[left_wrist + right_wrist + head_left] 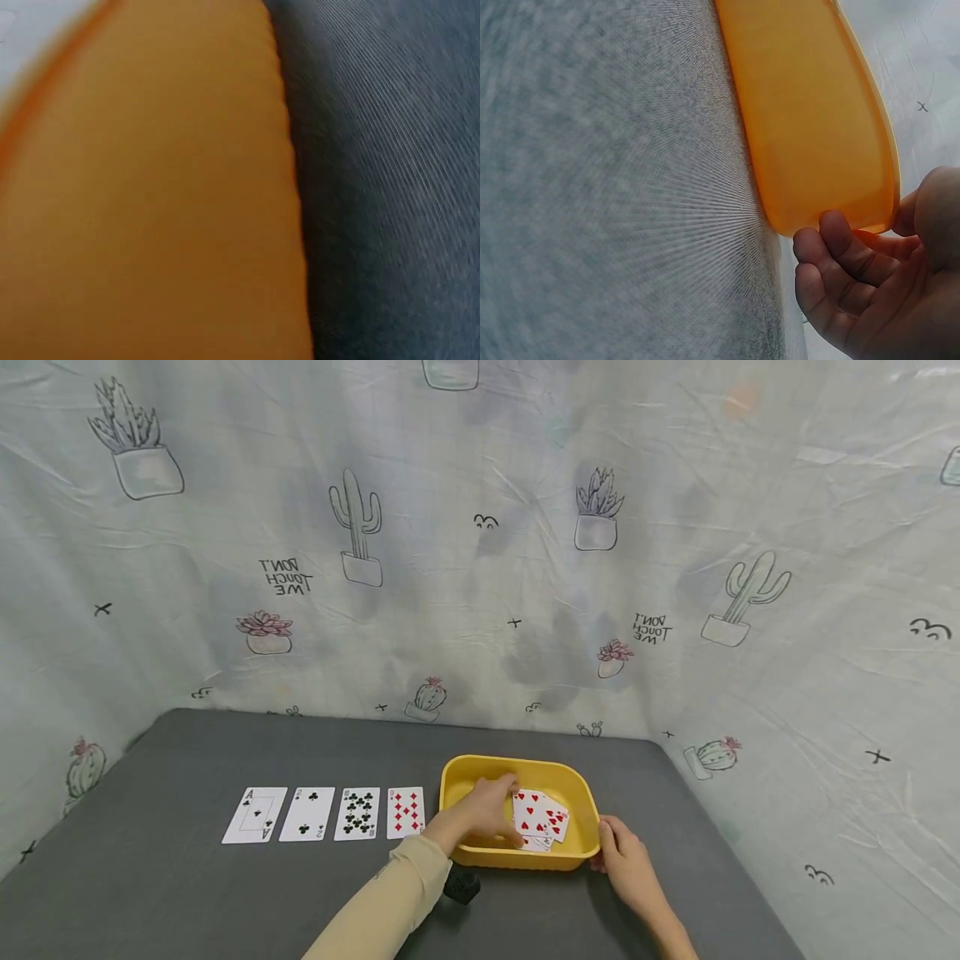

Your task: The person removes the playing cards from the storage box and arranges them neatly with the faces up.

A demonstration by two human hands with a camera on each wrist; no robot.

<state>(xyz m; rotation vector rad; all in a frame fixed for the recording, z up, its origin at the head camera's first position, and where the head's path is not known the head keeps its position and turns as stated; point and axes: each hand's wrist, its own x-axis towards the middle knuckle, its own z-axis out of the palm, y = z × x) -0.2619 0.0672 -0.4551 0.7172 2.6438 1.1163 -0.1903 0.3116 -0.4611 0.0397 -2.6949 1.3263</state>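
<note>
The round-cornered plastic tray (517,859) was yellow. White rectangular playing cards (529,812) inside bore red hearts; outside, three white rectangular cards (306,814) showed black clubs and a fourth card (406,813) red diamonds. The fabric sleeve (390,897) was beige, the flat tabletop (225,902) dark grey, the pale draped sheet (450,585) cactus-printed.

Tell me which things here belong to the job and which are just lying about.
Seemingly part of the job:
yellow tray, held by the right hand
heart cards inside it, beside the left hand
ace of clubs, two of clubs, another club card, diamond card, in a row

Apparently just there:
cactus-print sheet
dark grey tabletop
black object, purpose unclear
</note>
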